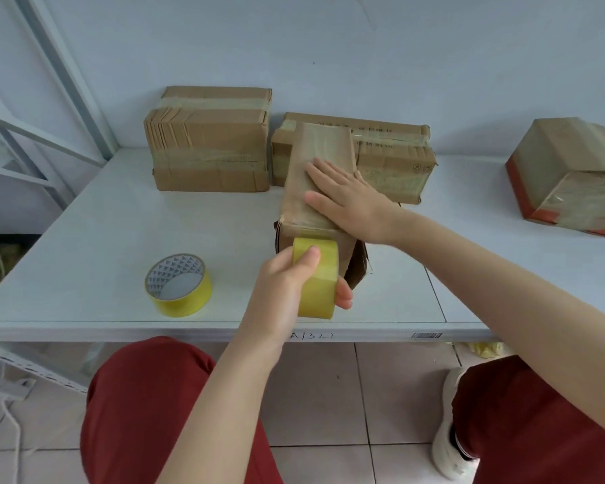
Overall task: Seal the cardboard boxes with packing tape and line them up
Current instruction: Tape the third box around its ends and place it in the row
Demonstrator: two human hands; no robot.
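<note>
The narrow cardboard box (315, 158) you are sealing stands on the white table (84, 239), directly under your right hand (350, 204) and just beyond the fingers of your left hand (287, 284). Your right fingers (320, 169) lie straight and spread, flat on the box's top and gripping nothing. Judging by the pose, they pin the flaps shut and hold the box against the pull of the tape.

Your left hand is clenched round the packing tape roll (316, 274), thumb over its outer band and fingertips curling out from beneath on the far side. The roll touches the box's near face just below the top edge, right under the heel of your right palm. That placement suits drawing the strip over the corner and down the end face. A glossy band runs along the top ahead of your right fingertips; it looks like tape already laid, though I cannot tell where it ends.

A spare tape roll (179, 284) lies flat on the table, well to the left of your left knuckles and within easy reach. Beyond your right fingertips, two taped boxes stand side by side against the wall: the taller taped box (210, 141) on the left and the printed taped box (392, 158), which the narrow box touches or nearly touches. They probably begin the line. A red-edged box (566, 176) sits tilted, well off to the right of your right forearm, one flap looking loose.
</note>
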